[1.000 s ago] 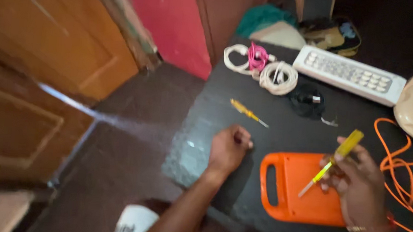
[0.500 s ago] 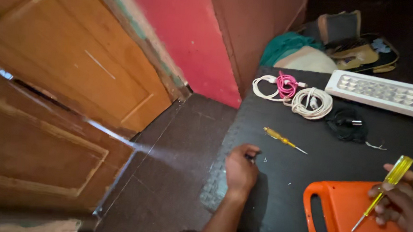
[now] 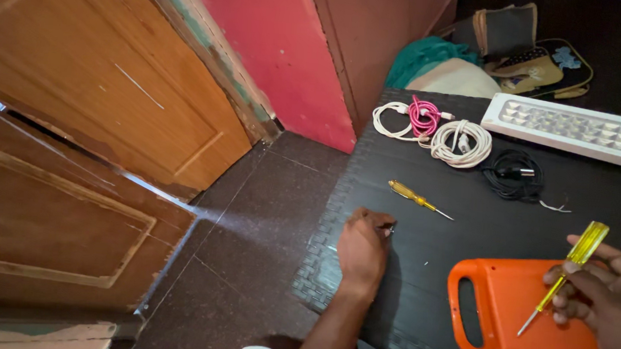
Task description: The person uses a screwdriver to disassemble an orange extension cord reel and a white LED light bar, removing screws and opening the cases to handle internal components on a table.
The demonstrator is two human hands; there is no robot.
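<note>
Pinching a yellow-handled screwdriver [image 3: 564, 276], the right hand [image 3: 604, 304] closes its fingers [image 3: 572, 287] over it at lower right, tip on the orange panel [image 3: 511, 331]. The left hand [image 3: 364, 247], lower centre, curls its fingers [image 3: 376, 219] round something small, too tiny to identify. Both rest on the black woven table [image 3: 468, 207]. Dark floor tiles [image 3: 248, 228] and a wooden door [image 3: 89, 108] fill the left; the panel is cut off below.

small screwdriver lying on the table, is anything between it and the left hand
Nothing visible does. The small screwdriver lies alone on the black table, just beyond the left hand, with only bare tabletop between them. The coiled cables sit farther back, past the screwdriver.
</note>
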